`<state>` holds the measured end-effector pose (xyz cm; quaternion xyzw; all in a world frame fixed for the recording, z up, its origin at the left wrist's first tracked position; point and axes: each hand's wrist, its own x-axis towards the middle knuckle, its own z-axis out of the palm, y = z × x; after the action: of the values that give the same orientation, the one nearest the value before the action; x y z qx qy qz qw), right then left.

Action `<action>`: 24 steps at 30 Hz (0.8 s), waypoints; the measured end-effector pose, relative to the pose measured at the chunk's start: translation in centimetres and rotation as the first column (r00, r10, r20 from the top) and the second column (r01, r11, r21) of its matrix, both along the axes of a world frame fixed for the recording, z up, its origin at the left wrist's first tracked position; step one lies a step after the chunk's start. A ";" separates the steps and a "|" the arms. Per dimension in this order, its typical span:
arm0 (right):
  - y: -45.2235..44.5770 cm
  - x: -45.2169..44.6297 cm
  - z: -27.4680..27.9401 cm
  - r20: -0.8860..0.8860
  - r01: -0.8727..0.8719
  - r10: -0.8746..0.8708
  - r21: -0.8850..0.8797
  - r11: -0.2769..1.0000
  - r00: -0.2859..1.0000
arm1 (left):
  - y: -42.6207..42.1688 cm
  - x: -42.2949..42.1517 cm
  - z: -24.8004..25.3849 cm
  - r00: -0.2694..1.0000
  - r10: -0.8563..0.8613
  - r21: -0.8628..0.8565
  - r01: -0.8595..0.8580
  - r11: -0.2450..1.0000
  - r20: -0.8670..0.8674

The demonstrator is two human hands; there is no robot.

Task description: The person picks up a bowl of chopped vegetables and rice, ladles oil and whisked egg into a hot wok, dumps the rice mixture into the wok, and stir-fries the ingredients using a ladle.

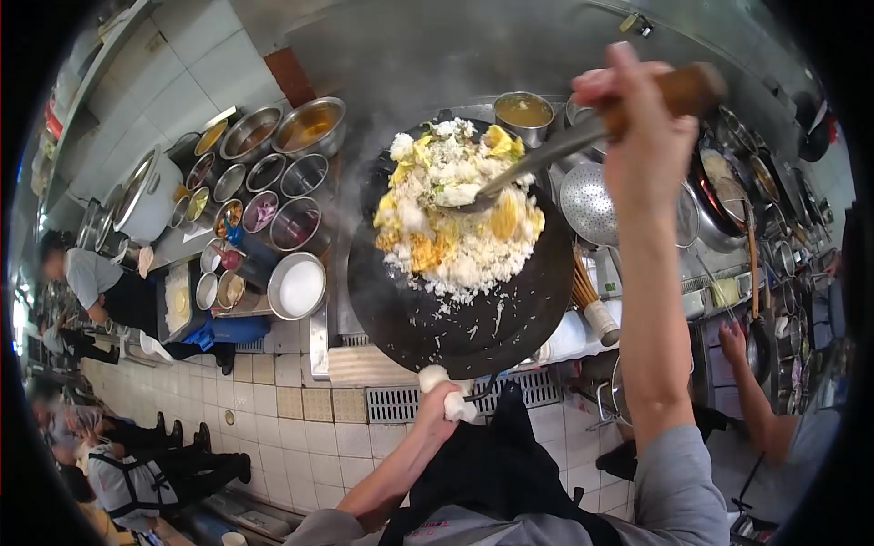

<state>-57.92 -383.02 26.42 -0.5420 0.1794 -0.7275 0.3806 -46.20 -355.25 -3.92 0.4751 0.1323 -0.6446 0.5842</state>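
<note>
A large black wok point(428, 337) holds a heap of white rice point(473, 264) with yellow egg and bits of green. Loose grains lie scattered on its near side. My left hand point(440, 409) is closed around a white cloth point(460, 407) at the wok's near rim, by its handle point(481, 389). Raised at the upper right, my right hand point(637, 109) grips the wooden handle of a ladle point(546, 155). The ladle's bowl rests in the rice, partly covered by it.
Left of the wok stand several metal bowls point(309, 127) and a bowl of white granules point(299, 286). On the right are a perforated strainer point(589, 202) and a bamboo brush point(596, 309). A pot of broth point(524, 111) sits behind. Co-workers point(137, 473) stand left and right.
</note>
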 end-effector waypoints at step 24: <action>-0.6 3.4 2.7 0.081 -0.024 0.008 0.194 0.981 0.997 | -0.1 3.7 -1.0 0.981 -0.172 0.002 0.173 0.985 0.089</action>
<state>-54.55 -383.62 29.13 -0.4741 0.2302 -0.7242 0.4447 -42.55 -355.39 -4.92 0.5114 0.0625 -0.6713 0.5329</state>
